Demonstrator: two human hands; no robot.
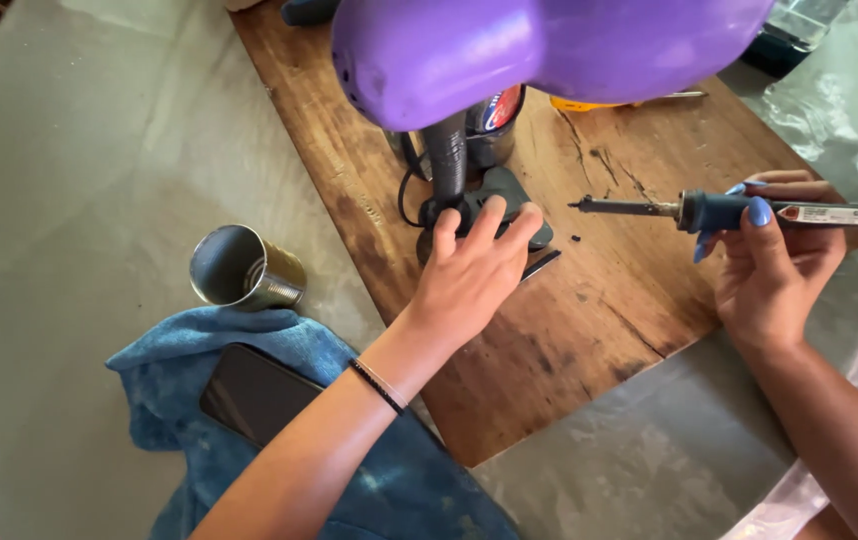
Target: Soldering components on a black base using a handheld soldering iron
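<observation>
Purple rounded object [539, 45] fills the top of view, closest to the lens, hiding part of the wooden board [589, 320]. Blue cloth [389, 490] carries a dark phone [254, 395]; a tin can [244, 268] lies beside it. Left hand [469, 275] rests open-fingered on the dark stand base [499, 200], clasping nothing. Right hand [774, 265] is closed around the soldering iron [719, 210], tip toward the left fingers: burn risk if either drifts; the stand's cord [407, 185] could snag.

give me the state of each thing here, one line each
left hand: open, fingers spread on the dark base
dark base: flat on the wooden board
right hand: closed around the soldering iron
soldering iron: held level, tip pointing left, clear of the board
wooden board: flat, stained
tin can: on its side, open
phone: screen dark, on the blue cloth
blue cloth: crumpled
</observation>
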